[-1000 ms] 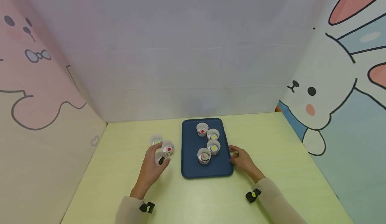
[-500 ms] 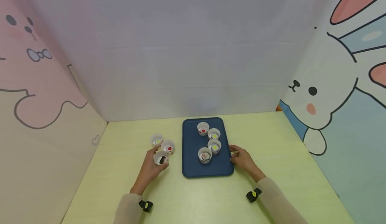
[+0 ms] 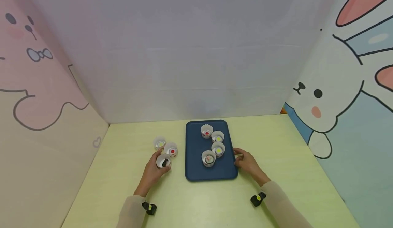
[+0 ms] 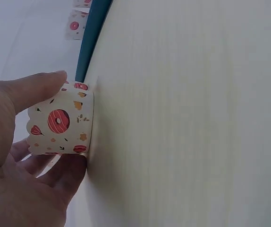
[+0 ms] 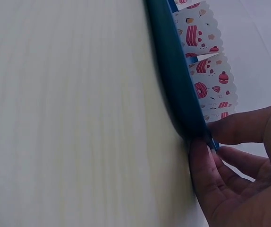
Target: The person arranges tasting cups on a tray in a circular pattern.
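My left hand grips a paper baking cup with something black and white in it, left of the tray. In the left wrist view this cup shows a donut print, with the thumb on one side and fingers on the other. Two more cups stand just beyond it, one with a red-marked piece, one with a yellow-marked piece. At the right edge of the blue tray is my right hand. The right wrist view shows its thumb and fingers pinching the tray's rim.
Several printed paper cups stand on the tray, among them one at the far end and one nearer the front. Yellowish table surface surrounds the tray. A pale wall rises behind the table, with cartoon-printed side walls.
My left fingers have closed from around the cup to a grip on it. The cup shifted slightly. My right hand and the tray look nearly unchanged.
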`<state>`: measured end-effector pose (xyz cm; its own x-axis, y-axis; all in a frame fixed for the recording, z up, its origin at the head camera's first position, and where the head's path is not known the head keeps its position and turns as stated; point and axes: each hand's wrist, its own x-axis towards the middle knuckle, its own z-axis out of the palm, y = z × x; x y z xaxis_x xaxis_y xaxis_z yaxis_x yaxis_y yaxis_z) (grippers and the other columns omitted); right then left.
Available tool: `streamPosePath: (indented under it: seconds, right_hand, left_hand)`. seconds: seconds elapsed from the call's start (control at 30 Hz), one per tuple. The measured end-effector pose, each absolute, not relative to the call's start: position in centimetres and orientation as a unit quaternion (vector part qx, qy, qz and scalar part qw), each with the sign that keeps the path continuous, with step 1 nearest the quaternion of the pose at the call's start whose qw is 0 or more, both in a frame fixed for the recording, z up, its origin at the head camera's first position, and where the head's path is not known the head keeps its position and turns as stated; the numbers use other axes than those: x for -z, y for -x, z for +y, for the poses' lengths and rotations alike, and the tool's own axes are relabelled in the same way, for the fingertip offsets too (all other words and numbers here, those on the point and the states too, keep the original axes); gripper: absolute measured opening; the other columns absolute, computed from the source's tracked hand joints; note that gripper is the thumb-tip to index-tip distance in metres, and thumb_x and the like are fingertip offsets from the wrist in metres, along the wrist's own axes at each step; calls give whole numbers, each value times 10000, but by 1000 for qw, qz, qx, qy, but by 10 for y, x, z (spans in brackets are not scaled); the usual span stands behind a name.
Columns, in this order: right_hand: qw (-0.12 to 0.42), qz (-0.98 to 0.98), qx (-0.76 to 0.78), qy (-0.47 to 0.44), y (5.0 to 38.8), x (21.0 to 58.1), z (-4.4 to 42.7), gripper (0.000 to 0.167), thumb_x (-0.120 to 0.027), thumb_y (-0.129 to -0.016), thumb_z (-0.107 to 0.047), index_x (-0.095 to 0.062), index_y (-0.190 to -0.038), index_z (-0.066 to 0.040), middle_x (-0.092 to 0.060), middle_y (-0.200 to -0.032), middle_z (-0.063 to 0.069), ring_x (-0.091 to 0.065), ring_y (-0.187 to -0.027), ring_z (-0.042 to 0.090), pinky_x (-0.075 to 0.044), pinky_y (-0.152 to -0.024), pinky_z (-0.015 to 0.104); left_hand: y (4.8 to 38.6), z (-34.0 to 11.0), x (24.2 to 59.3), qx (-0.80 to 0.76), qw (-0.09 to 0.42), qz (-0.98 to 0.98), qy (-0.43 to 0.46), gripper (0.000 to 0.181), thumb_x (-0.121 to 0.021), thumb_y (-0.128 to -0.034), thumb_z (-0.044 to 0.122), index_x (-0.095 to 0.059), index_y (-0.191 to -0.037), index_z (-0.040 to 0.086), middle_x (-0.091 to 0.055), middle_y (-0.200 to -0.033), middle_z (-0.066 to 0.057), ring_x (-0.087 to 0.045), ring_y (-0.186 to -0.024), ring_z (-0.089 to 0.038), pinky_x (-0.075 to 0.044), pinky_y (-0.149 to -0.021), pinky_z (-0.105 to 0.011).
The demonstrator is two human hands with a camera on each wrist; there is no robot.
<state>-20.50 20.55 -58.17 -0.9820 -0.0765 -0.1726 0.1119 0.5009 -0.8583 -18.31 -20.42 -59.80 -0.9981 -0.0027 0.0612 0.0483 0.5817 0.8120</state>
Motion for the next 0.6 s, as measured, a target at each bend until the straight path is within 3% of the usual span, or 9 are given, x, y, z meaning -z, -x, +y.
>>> streamPosePath:
  seconds: [0.27, 0.6]
  right_hand:
    - [93, 861, 499, -13, 206, 582, 206, 638, -612, -790, 107, -487, -1409, 14, -571, -1296, 242, -615, -887, 208, -464, -644, 268]
    - [86, 863, 498, -10, 206, 583, 205, 631, -617, -786, 106, -492, -1399, 27, -581, -1275, 241, -619, -879, 200, -463, -639, 266]
  left_hand:
    - [184, -208, 600, 464, 8, -886, -12, 626, -807, -782, 164, -517, -1322, 36, -619, -1276, -171, -590, -1148, -314, -450, -944, -468]
    - [184, -210, 602, 442, 16, -897, -7, 579, -806, -773, 126, -544, -1277, 19, -635, -1241, -205, -602, -1116, -342, -462, -914, -503]
